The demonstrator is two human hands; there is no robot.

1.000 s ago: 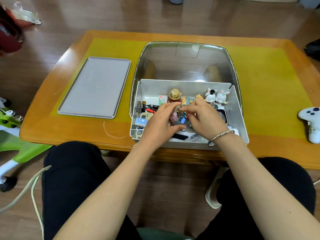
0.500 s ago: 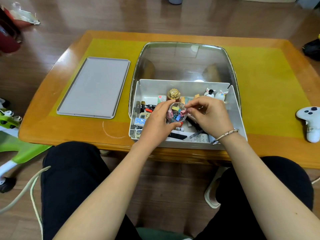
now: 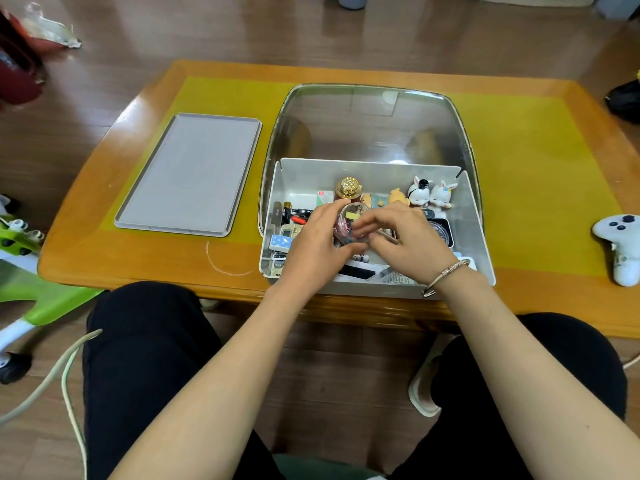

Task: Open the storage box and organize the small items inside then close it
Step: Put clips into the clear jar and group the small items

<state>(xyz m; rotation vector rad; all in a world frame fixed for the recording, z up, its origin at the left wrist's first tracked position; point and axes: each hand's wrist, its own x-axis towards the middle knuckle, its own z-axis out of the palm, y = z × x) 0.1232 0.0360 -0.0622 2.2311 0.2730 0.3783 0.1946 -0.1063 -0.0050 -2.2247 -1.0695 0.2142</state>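
While both hands (image 3: pixel 363 237) grip it (inside box (image 3: pixel 479 237)), jar (image 3: pixel 348 223) tilts.

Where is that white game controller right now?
In the head view, the white game controller lies at the table's far right edge, on the bare wood just past the yellow mat, well right of the open storage box.

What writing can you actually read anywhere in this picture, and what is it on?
"SH": only these letters show on a small pack at the storage box's front left corner, cut off by the left hand.
Print on the papers below the right hand: too blurred to read.
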